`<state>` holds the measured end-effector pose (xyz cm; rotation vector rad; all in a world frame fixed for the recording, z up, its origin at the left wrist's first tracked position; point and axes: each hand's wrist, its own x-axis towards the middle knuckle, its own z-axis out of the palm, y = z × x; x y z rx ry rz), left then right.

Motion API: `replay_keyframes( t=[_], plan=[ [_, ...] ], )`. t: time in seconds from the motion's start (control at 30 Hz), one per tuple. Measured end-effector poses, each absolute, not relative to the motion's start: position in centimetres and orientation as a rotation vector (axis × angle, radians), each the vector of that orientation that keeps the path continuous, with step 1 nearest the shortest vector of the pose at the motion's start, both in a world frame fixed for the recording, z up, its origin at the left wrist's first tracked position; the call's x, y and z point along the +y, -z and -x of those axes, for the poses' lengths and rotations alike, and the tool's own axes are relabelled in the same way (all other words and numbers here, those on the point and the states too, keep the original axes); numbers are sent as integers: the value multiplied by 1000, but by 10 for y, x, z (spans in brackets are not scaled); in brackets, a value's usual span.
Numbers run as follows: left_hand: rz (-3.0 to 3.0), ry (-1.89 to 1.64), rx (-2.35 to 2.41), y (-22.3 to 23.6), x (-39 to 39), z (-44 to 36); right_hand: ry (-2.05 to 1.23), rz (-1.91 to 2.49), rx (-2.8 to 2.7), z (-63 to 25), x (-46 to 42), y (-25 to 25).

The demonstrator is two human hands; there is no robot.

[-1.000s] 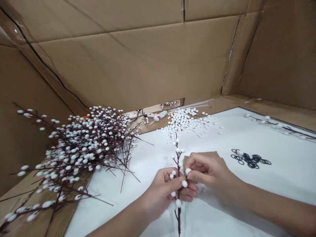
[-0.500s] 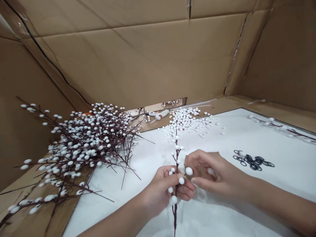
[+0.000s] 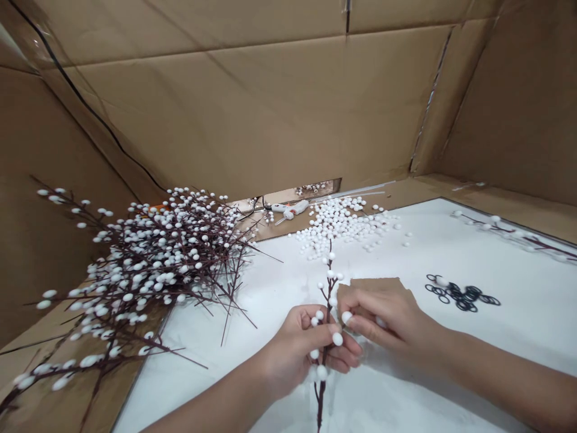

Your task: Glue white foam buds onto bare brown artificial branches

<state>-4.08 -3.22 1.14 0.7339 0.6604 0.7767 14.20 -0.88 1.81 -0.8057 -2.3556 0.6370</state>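
Observation:
My left hand (image 3: 311,343) is closed round an upright artificial berry branch (image 3: 321,391), dark brown with white berries along its twigs. My right hand (image 3: 383,319) is just beside it, thumb and forefinger pinching a white berry (image 3: 347,317) on the right side of the branch. Part of another white berry (image 3: 381,323) shows within the curled fingers of that hand. Behind the right hand, a torn-edged piece of brown cardboard (image 3: 387,284) is partly covered by it.
At left lies a big heap of berry branches (image 3: 166,252). Loose white berries (image 3: 338,219) are piled at the back, near a glue gun (image 3: 291,210). Black rings (image 3: 466,296) and a single branch (image 3: 509,230) lie right on the white board (image 3: 419,246). Cardboard walls (image 3: 270,108) surround it.
My right thumb and forefinger have closed onto the white berry, from being apart beside it. The branch in my left hand has shifted slightly right at its top.

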Motion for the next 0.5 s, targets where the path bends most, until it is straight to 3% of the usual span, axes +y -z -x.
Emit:
replay_keyframes(
  t=[0.33,0.5],
  plan=[
    [-741,-790,654,-10,-32,42,-837,935,-2336,-138,-14,-17],
    [-741,-802,643,-10,-31,41,-660,856,-2281,-139,-11,-17]
  ],
)
